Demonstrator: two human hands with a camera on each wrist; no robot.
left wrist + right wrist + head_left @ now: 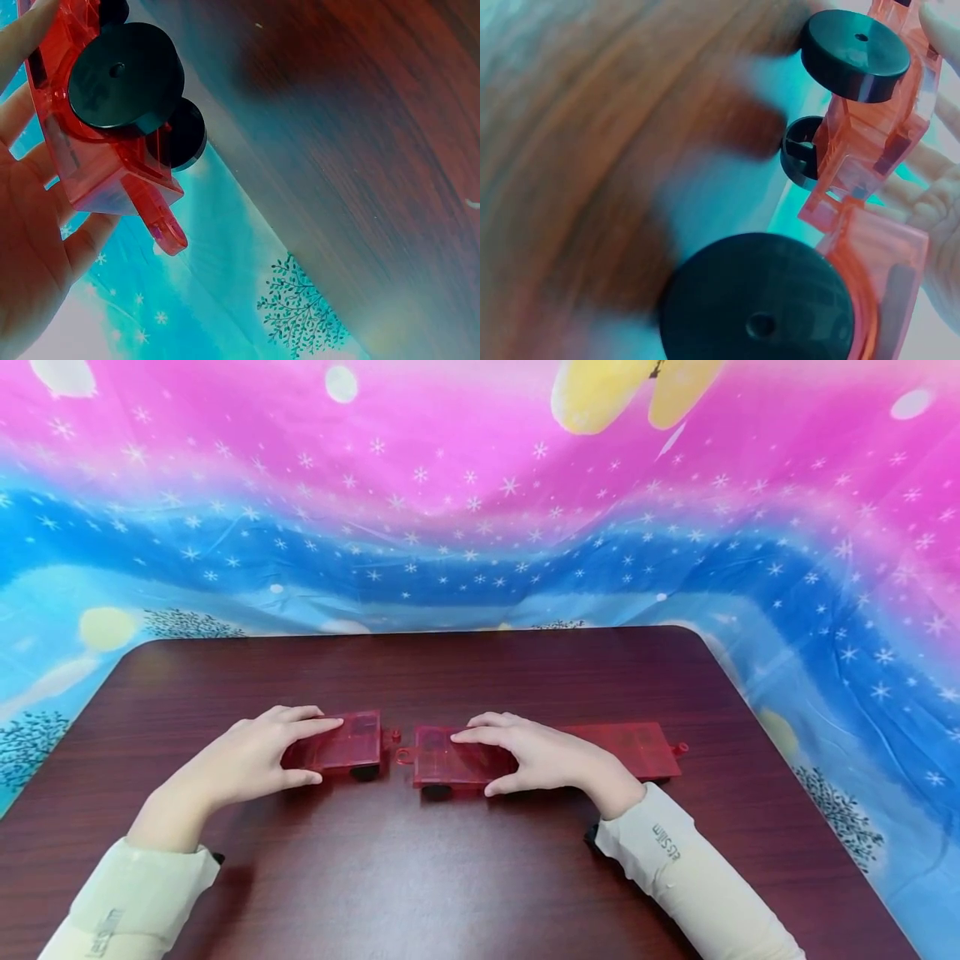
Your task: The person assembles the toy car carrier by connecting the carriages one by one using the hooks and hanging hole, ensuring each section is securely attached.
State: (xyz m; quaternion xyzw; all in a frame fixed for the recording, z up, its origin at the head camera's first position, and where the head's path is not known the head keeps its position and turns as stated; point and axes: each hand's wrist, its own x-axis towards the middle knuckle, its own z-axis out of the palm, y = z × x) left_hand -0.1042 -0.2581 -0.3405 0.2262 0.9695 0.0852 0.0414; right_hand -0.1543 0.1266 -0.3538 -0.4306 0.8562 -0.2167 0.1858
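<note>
My left hand [251, 756] grips a clear red toy train car [362, 742] on black wheels, thumb along the near side and fingers over the far side. A small red peg [396, 737] sticks out from its right end. With my right hand [543, 756] I hold a second red car [446, 760] the same way. The ring [404, 756] on its left end lies close to the peg, slightly nearer me. Behind my right wrist, a third red car [633, 747] lines up with the second; the right wrist view shows these two joined end to end, above large black wheels [761, 300].
The dark wooden table [480, 677] has rounded far corners. A pink and blue cloth [465, 552] with snowflakes hangs around its far and side edges. Another peg [680, 748] juts from the third car's right end.
</note>
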